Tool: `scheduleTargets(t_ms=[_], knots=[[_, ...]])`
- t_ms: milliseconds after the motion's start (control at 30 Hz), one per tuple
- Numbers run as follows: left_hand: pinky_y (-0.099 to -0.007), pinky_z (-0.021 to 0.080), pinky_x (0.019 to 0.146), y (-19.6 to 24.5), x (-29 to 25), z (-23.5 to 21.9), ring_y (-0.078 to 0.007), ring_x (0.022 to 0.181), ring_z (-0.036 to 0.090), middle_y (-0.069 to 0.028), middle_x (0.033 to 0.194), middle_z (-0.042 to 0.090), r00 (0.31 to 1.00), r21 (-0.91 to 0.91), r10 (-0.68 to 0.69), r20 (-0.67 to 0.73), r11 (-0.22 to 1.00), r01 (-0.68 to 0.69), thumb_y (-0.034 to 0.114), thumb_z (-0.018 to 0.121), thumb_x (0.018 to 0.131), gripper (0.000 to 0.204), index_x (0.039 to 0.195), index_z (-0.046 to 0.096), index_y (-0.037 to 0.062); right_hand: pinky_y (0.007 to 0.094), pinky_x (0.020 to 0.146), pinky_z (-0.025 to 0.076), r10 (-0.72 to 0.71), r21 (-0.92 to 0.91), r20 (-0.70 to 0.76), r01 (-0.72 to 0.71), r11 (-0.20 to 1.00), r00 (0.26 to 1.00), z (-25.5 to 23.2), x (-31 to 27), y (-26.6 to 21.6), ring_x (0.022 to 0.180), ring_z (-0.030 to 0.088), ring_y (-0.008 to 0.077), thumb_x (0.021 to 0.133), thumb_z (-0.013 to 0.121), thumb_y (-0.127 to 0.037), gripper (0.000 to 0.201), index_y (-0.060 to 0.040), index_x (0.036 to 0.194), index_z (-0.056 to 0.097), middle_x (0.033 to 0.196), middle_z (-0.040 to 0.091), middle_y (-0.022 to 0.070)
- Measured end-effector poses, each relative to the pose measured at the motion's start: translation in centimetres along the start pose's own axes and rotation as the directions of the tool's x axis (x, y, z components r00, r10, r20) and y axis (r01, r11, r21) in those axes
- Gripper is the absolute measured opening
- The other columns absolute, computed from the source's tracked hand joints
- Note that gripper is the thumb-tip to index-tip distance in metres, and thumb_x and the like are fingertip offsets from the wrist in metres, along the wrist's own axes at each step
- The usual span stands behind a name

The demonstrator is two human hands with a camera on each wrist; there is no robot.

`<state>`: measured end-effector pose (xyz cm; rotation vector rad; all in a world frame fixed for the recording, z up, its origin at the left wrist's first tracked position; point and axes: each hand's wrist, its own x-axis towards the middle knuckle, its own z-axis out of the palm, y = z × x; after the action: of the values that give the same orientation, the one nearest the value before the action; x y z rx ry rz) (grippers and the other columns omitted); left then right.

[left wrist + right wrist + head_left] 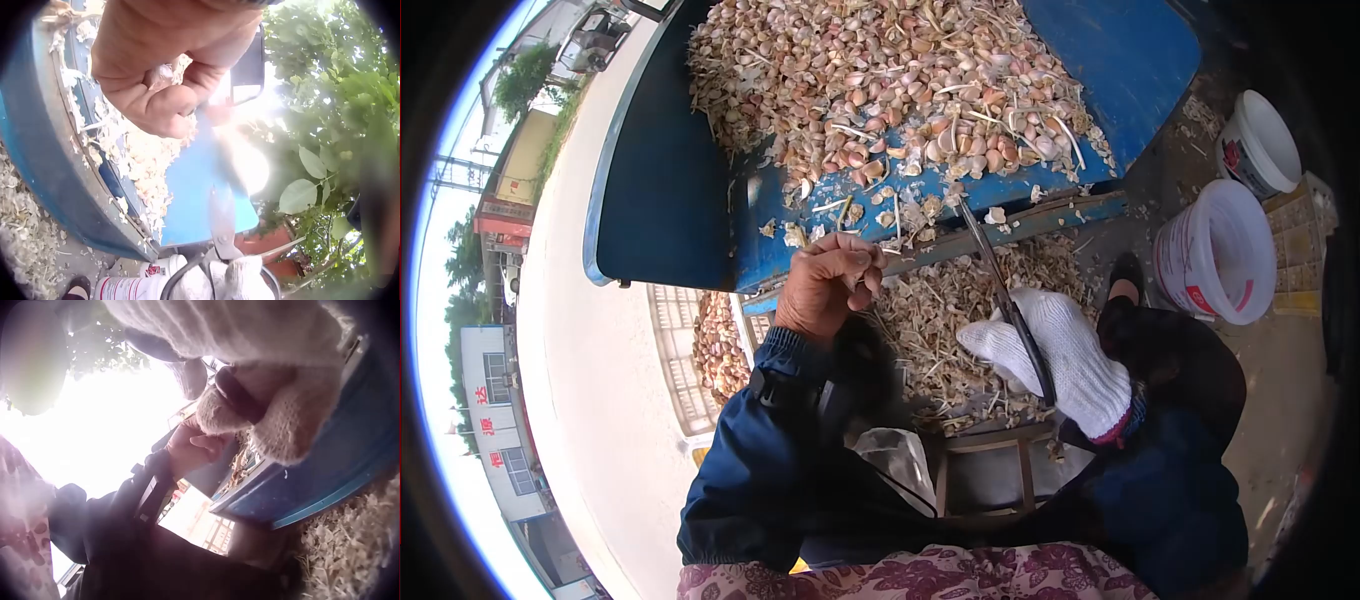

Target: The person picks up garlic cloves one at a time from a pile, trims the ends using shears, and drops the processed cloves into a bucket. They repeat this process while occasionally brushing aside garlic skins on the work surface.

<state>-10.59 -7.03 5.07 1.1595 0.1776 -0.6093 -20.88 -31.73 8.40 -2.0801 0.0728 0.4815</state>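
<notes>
My bare left hand (835, 280) is at the front edge of the blue tray (658, 190), fingers curled in. In the left wrist view a pale, pinkish garlic clove (164, 75) shows inside those curled fingers. The right hand (1060, 355), in a white knitted glove, grips a pair of scissors (1010, 300) over the scraps below the tray. Its gloved fingers go round the dark handles (181, 272), and the blades (222, 215) point away toward the tray. A large heap of garlic cloves (880, 80) covers the tray, with dry stems and skins among them.
Trimmed stems and skins (935, 345) lie piled beneath the tray. A pale plastic crate (670, 345) with garlic cloves stands at the left. Two white buckets (1185, 255) are on the ground to the right, beside a yellowish crate (1295, 245). A clear plastic bag (897, 460) hangs near the lap.
</notes>
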Motion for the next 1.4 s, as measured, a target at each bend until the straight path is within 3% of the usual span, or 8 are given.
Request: scheduleTargets(t_ms=[167,333,567,700,767,900,1067,1400], knots=[[-0.0228,0.032,0.038,4.1,4.5,-5.6,-0.0097,0.044,0.046,-0.0045,0.06,0.057,0.778,0.532,0.445,-0.444,0.829,-0.17,0.011,0.07,0.081,0.02,0.067,0.062,-0.0012,0.0333,0.049,0.046,-0.013,-0.006,-0.04,0.013,1.0,0.999,-1.3,-0.7,-0.6,0.048,0.058,0.0174,0.078,0.073,-0.04,0.042,-0.0005,0.069,0.061,0.051,0.057,0.0088],[-0.0321,0.051,0.056,3.4,10.0,-8.1,-0.0233,0.059,0.066,-0.0143,0.067,0.067,0.563,0.994,0.826,-0.037,0.09,-0.067,0.013,0.075,0.07,0.015,0.074,0.071,-0.0001,0.0393,0.052,0.046,-0.12,-0.143,-0.095,0.105,0.984,0.988,-0.9,-0.5,0.4,0.054,0.06,0.0311,0.076,0.074,-0.045,0.047,-0.001,0.07,0.057,0.057,0.055,0.016],[-0.0365,0.053,0.064,3.2,11.9,-8.3,-0.0296,0.064,0.067,-0.0189,0.071,0.067,0.66,0.998,0.748,0.067,-0.048,-0.046,0.014,0.075,0.064,0.021,0.08,0.072,0.0006,0.0422,0.05,0.043,-0.163,-0.142,-0.146,0.142,0.98,0.976,-1.7,-0.3,0.7,0.052,0.057,0.0365,0.077,0.074,-0.047,0.051,-0.0023,0.066,0.052,0.053,0.049,0.018],[-0.0333,0.052,0.055,3.4,10.6,-8.5,-0.0237,0.059,0.067,-0.0156,0.067,0.067,0.711,0.996,0.702,-0.03,0.081,-0.038,0.01,0.074,0.067,0.017,0.078,0.07,-0.0027,0.0368,0.056,0.049,-0.076,-0.132,-0.088,0.064,0.989,0.993,-2.1,-0.3,0.3,0.059,0.064,0.0279,0.074,0.073,-0.04,0.041,-0.0001,0.07,0.065,0.06,0.061,0.0155],[-0.0252,0.045,0.044,4.3,8.7,-6.9,-0.014,0.051,0.061,-0.0088,0.064,0.064,0.858,0.73,0.444,-0.259,0.672,-0.127,0.001,0.073,0.071,0.014,0.082,0.066,-0.0051,0.0373,0.056,0.049,-0.131,-0.155,-0.123,0.111,0.982,0.984,-1.9,-0.4,0.6,0.059,0.064,0.0281,0.075,0.073,-0.042,0.043,-0.0002,0.071,0.064,0.06,0.061,0.0153],[-0.0236,0.039,0.04,4.9,4.3,-2.9,-0.0131,0.049,0.056,-0.0102,0.07,0.064,0.96,0.421,0.213,-0.179,0.899,-0.121,0.001,0.069,0.073,0.013,0.084,0.061,-0.0026,0.0388,0.057,0.049,-0.105,-0.181,-0.104,0.085,0.98,0.989,-1.5,-0.3,-0.2,0.06,0.065,0.0287,0.077,0.071,-0.046,0.046,-0.0001,0.072,0.064,0.06,0.061,0.0156],[-0.0249,0.039,0.039,2.7,1.8,-0.8,-0.0186,0.051,0.057,-0.0166,0.074,0.064,0.98,-0.025,0.12,0.161,0.993,-0.117,0.005,0.056,0.079,0.015,0.089,0.059,-0.0045,0.0415,0.056,0.048,-0.223,-0.232,-0.072,0.201,0.952,0.972,-0.3,0.0,0.0,0.061,0.063,0.0328,0.076,0.069,-0.059,0.058,-0.0034,0.07,0.055,0.06,0.059,0.0157],[-0.0242,0.04,0.039,0.4,0.6,4.0,-0.0192,0.055,0.061,-0.0169,0.079,0.065,0.949,-0.072,0.113,0.295,0.993,-0.095,0.003,0.062,0.079,0.016,0.095,0.059,-0.0017,0.0431,0.053,0.047,-0.342,-0.399,-0.125,0.268,0.877,0.931,0.4,-0.1,-0.1,0.057,0.062,0.0337,0.075,0.067,-0.062,0.061,-0.0023,0.072,0.053,0.056,0.056,0.0139]])
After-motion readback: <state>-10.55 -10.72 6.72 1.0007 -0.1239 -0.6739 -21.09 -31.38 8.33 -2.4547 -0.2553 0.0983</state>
